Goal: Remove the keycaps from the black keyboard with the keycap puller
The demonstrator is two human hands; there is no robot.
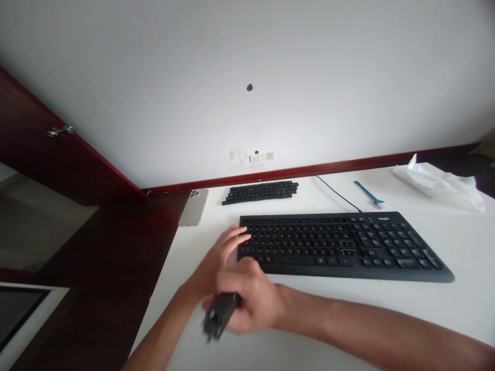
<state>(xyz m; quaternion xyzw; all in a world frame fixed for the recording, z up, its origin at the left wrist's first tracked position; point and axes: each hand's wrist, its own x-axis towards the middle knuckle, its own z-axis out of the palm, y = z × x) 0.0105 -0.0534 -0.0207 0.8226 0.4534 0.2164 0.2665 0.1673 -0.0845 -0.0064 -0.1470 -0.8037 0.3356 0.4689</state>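
Your right hand (247,299) is closed around a small black object (220,314), too blurred to identify, holding it above the white desk (456,247). Your open left hand (220,257) reaches the left edge of the black keyboard (344,247), seemingly to steady it. Behind that keyboard lies a black strip of keys (260,193).

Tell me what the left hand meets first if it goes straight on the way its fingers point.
Most likely the black keyboard, at its left end. The fingertips of the left hand are at its outer keys, though depth is unclear from this view, so they may be touching them or just above.
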